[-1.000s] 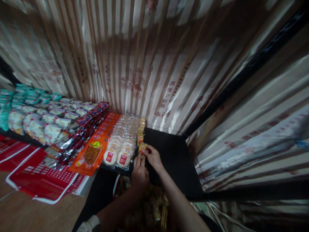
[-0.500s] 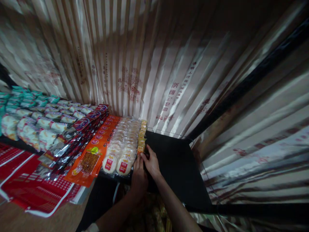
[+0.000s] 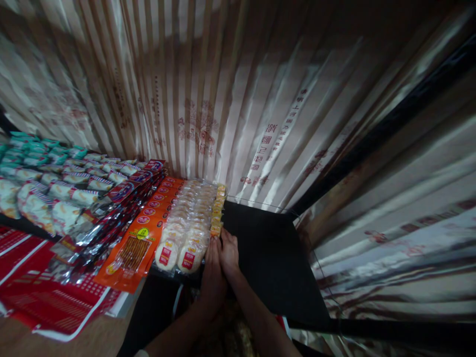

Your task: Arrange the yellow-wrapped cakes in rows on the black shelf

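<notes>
Pleated pale curtain [image 3: 201,74] with dark red lettering hangs behind a black table [image 3: 275,263], its upper part lost in shadow and some characters swallowed by the folds. One row of small yellow packets [image 3: 217,209] runs from the table's back edge toward its near edge, right beside the clear-wrapped round crackers [image 3: 189,255]. At the row's near end, the left hand [image 3: 213,277] lays its fingers out fairly straight, tips against the last packet; the right hand [image 3: 229,252] sits against it, fingers bent. Whether either grasps a packet cannot be told, since the fingertips are small and blurred. The forearms hide part of the near edge.

Left of the crackers, an orange bag [image 3: 136,248] juts past that edge, followed by overlapping dark red packets [image 3: 136,183], white packets [image 3: 67,208] and green packets [image 3: 37,148], the last cut off at the left. Below, a red basket [image 3: 70,292] is cropped too. Between the forearms, dim yellowish items [image 3: 241,339] are too dark to identify.
</notes>
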### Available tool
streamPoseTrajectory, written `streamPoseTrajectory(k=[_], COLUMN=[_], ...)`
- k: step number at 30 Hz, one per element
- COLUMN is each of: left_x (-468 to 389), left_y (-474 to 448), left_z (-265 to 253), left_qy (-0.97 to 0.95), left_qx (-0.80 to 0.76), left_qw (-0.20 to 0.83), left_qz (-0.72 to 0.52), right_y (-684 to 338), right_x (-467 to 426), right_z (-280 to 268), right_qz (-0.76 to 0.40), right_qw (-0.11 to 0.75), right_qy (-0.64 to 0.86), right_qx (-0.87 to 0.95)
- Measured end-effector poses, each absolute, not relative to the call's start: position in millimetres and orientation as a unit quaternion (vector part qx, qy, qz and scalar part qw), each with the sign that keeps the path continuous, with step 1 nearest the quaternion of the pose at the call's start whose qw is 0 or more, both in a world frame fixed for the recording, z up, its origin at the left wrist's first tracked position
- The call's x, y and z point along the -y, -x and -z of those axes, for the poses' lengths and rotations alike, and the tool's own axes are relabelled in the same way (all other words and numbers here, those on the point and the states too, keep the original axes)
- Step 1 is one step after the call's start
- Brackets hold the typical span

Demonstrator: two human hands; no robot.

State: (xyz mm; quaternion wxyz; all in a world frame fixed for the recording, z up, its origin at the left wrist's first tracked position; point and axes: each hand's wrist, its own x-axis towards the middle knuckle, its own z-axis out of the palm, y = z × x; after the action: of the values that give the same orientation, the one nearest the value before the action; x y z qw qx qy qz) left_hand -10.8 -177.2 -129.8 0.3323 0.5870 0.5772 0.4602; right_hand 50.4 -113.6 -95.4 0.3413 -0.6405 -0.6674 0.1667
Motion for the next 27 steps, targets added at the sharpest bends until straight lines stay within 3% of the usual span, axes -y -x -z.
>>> streamPoseTrajectory(k=[14,27], left_x=[179.3,179.4], left_y=[13.7,12.1], left_z=[123.5,120.6], left_qy=[-0.608,-0.600], left_qx=[-0.582,-0.592], left_qw=[0.314,0.294], left_qz=[-0.440,-0.451], right_y=[-58.7,-60.1], right_x=[110.5,103.5], right_z=[107.3,96.1], right_qz=[-0.187,-0.278], right_qw=[0.388,0.458], right_qy=[0.619,0.604], right_qx=[0.657,0.590])
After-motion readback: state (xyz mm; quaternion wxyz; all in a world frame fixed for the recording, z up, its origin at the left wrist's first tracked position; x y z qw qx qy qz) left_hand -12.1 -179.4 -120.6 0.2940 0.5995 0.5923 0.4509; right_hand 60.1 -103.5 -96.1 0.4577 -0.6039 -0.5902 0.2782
